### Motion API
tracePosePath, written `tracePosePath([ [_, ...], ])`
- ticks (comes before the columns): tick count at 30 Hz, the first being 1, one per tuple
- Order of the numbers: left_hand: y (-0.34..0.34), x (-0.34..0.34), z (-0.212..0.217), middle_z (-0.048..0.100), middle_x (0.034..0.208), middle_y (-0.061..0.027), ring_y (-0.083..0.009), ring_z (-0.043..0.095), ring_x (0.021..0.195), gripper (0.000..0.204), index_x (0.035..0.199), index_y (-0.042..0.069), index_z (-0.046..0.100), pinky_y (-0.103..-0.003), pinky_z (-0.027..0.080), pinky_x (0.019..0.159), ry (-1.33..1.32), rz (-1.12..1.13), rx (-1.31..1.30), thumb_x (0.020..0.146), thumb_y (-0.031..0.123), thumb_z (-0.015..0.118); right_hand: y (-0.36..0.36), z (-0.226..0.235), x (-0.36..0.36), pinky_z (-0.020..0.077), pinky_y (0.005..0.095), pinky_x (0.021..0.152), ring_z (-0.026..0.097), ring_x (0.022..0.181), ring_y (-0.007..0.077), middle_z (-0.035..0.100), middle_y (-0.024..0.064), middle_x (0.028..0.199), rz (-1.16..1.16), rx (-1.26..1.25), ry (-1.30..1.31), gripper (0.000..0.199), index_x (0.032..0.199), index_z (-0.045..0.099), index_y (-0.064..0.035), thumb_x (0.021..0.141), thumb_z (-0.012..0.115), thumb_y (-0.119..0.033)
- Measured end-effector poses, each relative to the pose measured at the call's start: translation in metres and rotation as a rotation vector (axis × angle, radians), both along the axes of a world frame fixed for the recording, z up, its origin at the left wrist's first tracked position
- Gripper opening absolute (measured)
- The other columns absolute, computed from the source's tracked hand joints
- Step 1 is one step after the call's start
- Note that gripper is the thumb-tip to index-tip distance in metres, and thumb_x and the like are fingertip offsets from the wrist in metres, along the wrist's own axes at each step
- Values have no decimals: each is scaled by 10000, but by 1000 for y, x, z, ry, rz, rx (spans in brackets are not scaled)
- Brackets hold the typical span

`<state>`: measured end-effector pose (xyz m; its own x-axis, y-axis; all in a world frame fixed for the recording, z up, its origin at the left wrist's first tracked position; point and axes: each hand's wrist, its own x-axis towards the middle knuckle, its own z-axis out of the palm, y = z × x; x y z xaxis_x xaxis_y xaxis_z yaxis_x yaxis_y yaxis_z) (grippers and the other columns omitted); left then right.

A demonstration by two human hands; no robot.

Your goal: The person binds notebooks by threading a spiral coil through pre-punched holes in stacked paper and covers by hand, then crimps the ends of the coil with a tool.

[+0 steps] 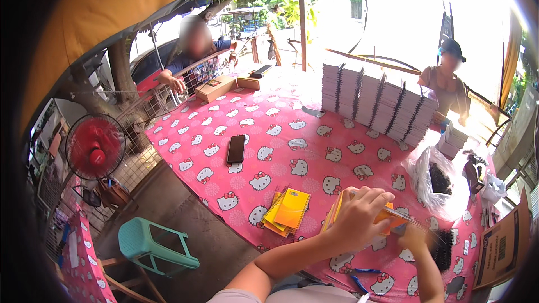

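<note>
Near the table's front edge, my left hand (pixel 364 212) is closed round a yellow-orange notebook (pixel 387 216), its fingers over the top. A row of spiral wire (pixel 411 221) runs along the notebook's edge toward the right. My right hand (pixel 414 239) is at that wire, beside the notebook's lower right; its fingers are blurred and partly hidden, so what they hold is unclear. Just right of it lies a dark bundle of wire coils (pixel 442 249). A blue-handled tool (pixel 360 284) lies on the table close to my body.
Spiral notebooks (pixel 292 209) lie left of my hands on the pink tablecloth (pixel 281 160). Beyond are a phone (pixel 236 149), tall stacks of bound pads (pixel 373 101), and a plastic bag (pixel 435 182). A cardboard box (pixel 499 247) stands right. Two other people are across the table.
</note>
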<state>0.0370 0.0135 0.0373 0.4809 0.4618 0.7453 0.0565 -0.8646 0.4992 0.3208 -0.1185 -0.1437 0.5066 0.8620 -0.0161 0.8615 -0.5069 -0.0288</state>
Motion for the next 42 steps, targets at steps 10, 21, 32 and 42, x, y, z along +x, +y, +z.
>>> tracePosePath([
  [10,8,0,0,663,890,-35,-236,593,910,315,917,97,672,-427,390,889,15,-30,-18,655,206,809,24,121,-5,528,408,809,673,947,258,687,118,1001,228,876,775,516,1214,533,5,720,665,-66],
  [21,13,8,14,661,894,-42,-234,609,887,423,1038,78,643,-395,427,873,99,-76,-154,682,211,830,56,215,-38,497,291,595,627,637,158,674,96,774,365,474,592,373,971,671,-24,643,820,-120],
  [32,33,-14,-21,673,1027,-65,-112,638,956,295,1097,-6,623,-255,539,848,-320,-275,-798,818,-78,686,80,226,-51,503,317,743,656,805,192,660,73,813,593,590,754,342,965,632,-22,633,710,15],
  [42,38,-35,-31,702,1042,-102,-129,660,952,343,1128,-24,667,-266,547,856,-290,-297,-880,798,-114,684,106,186,-54,503,433,746,649,874,368,654,207,886,413,405,254,287,951,570,-18,691,683,-57],
])
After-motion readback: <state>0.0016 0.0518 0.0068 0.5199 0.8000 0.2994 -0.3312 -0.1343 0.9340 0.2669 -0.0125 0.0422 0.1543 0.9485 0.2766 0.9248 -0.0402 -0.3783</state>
